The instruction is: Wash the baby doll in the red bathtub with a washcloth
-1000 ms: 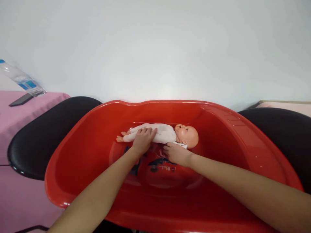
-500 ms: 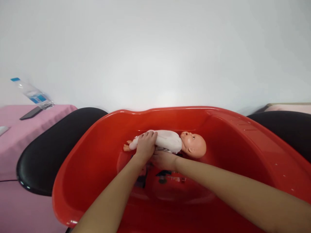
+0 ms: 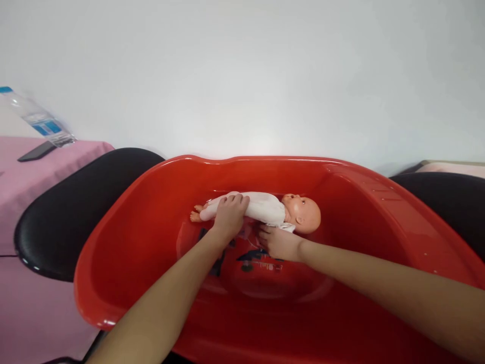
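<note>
A baby doll (image 3: 265,206) with a white body lies on its back in a red baby bathtub (image 3: 151,192), head to the right and feet to the left. My left hand (image 3: 230,217) rests over its lower body, fingers curled onto the white part. Beside the doll's near side, my right hand (image 3: 282,243) is closed with bent fingers. A bit of folded white cloth (image 3: 283,226) shows between that hand and the doll's shoulder, and it appears to be in my grip. Its other end is hidden.
Dark printed pictures (image 3: 257,258) mark the tub floor. Black rounded chairs (image 3: 56,227) flank the tub on both sides. At left, a pink-covered table (image 3: 83,151) bears a tilted clear water bottle (image 3: 41,121) and a dark flat object (image 3: 37,151). A white wall stands behind.
My right hand has moved right along the doll's side, from near the left hand toward the shoulder, and the white cloth has shifted with it. The left hand stays on the doll. The view has tilted slightly.
</note>
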Demonstrator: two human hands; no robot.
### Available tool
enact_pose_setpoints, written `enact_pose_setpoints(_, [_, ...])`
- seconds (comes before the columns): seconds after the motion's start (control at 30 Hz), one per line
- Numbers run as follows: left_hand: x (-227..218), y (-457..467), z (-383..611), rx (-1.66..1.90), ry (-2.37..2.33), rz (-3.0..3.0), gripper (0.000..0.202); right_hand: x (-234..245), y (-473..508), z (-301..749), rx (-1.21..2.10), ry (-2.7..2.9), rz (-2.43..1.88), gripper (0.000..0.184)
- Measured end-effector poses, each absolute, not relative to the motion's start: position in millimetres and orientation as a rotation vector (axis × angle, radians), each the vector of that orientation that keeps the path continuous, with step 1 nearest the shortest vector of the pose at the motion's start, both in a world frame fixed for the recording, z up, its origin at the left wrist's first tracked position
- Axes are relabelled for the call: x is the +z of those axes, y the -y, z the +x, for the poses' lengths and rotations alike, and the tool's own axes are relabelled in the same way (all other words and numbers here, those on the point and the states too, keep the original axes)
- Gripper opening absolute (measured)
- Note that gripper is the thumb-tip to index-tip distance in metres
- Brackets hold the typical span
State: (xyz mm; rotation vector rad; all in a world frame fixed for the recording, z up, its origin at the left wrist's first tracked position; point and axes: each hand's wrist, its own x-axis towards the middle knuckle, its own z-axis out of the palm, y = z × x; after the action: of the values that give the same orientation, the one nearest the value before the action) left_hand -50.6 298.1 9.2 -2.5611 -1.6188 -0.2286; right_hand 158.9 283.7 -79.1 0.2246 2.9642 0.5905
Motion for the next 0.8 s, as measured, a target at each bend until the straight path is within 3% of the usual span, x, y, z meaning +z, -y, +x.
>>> enact_pose_setpoints(0.3, [-3,-298,-59,-0.274,1.637,-2.578,0.039,-68,-307,80,0.605,-2.960,0.317,0.042])
enact_pose_setpoints(0.5, [0,-297,-56,-0.227,1.610,-2.598,0.037,-68,-300,147,0.527,-2.856,0.170,0.038])
enact_pose_setpoints(0.8, [-9,-293,-55,-0.211,1.564,-2.577,0.036,-11,-291,238,0.642,-2.869,0.137,0.023])
